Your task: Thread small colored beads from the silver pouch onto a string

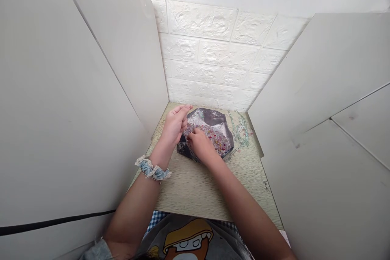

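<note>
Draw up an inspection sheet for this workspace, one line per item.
Surface: pale wood-grain table, set between two panels.
Job's things: small mixed-colour beads heaped on a dark, silver-lined bag.
Clutter: pale green strands right of the bag; small bits near the table's right edge, too small to identify.
Left hand: raised beside the bag, thumb and forefinger pinched; anything thin between them cannot be told.
Right hand: fingertips at the beads; grip hidden.
Cables: none certain; black strip at lower left unclear.
Surroundings: white brick-pattern wall behind, pale panels either side.
</note>
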The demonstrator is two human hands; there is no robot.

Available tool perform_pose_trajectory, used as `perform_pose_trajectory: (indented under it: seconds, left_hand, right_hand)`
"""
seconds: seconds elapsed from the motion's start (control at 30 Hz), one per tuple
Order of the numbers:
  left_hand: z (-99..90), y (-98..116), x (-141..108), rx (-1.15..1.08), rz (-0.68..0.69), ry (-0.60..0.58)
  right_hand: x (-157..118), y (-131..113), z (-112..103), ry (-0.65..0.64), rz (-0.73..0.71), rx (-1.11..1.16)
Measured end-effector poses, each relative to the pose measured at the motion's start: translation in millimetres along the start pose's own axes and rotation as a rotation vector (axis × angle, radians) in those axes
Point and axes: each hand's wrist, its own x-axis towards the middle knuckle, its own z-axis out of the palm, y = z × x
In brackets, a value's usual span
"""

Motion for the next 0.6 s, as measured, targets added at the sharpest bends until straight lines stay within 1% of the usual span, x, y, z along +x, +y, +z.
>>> perform_pose_trajectory:
  seconds: [0.33, 0.6]
  left_hand:
    - [0.6, -2.0, 1.7, 0.043, -0.020, -0.022]
    - [3.0, -2.2, 0.9, 0.088, -0.053, -0.024]
  right_hand:
    - [-1.5, -1.2, -3.5, -0.020, -0.028, 0.010]
    - [-0.6, -0.6, -1.6, -0.022, -0.033, -0.005]
